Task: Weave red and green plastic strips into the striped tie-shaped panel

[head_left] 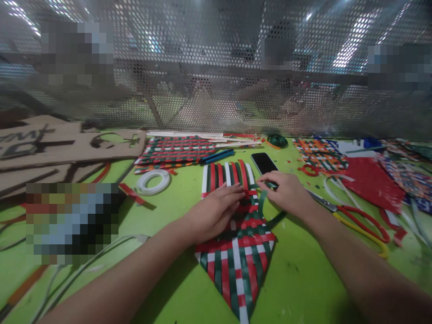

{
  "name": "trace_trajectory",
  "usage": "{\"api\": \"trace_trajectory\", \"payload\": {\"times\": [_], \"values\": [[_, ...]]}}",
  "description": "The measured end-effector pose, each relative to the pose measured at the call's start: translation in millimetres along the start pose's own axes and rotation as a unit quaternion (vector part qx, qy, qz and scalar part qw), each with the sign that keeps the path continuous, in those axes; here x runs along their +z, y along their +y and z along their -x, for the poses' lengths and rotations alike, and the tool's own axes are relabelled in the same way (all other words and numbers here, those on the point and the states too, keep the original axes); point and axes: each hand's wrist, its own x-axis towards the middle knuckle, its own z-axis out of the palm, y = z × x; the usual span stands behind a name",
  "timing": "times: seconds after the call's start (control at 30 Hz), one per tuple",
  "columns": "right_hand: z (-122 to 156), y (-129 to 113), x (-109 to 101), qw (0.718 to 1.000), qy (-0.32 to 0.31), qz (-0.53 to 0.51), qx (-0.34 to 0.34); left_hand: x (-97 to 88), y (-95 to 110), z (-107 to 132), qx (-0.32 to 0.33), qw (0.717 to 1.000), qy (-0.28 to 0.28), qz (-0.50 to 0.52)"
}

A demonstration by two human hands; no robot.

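On the green table lies a woven piece (236,252) of red, white and dark green flat strips, with a pointed near end and loose strip ends at the far side. My left hand (219,209) rests flat on its left and middle part, fingers stretched out. At the right edge of the weave, my right hand (281,191) pinches a dark green strip (262,202) that curls down beside the piece. A phone (264,163) lies just beyond the right hand. The part of the weave beneath my left palm is hidden.
Scissors (357,220) with red and yellow handles lie at right, near a red sheet (374,180). A white tape roll (153,182) sits left of the weave. Other woven pieces (178,149) and cut cardboard (111,146) lie farther back, before a perforated metal screen (202,67).
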Motion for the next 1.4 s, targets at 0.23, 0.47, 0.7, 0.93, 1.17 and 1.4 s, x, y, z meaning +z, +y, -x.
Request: {"api": "trace_trajectory", "payload": {"times": [0.23, 0.47, 0.7, 0.93, 1.17, 1.4], "values": [[-0.5, -2.6, -3.4, 1.000, -0.018, 0.002, 0.025, -0.4, -7.8, 0.8, -0.070, 0.988, 0.132, 0.048], [-1.9, -1.3, -4.2, 0.998, 0.001, -0.031, 0.052, 1.0, -10.3, 1.2, -0.092, 0.983, 0.144, 0.064], [-2.0, 0.0, -4.2, 0.997, 0.008, -0.051, 0.054, -0.4, -13.0, 1.8, -0.096, 0.982, 0.154, 0.047], [-2.0, 1.2, -3.6, 0.997, 0.008, -0.050, 0.054, -2.7, -6.6, 0.7, 0.004, 0.999, 0.040, -0.021], [-2.1, -0.9, -3.8, 0.998, 0.011, -0.046, 0.039, -0.4, -0.5, -0.8, 0.012, 0.995, -0.063, -0.081], [1.1, 3.1, 0.8, 0.999, -0.014, 0.015, -0.044, 6.3, -2.5, -1.5, -0.017, 0.986, -0.125, -0.109]]}}
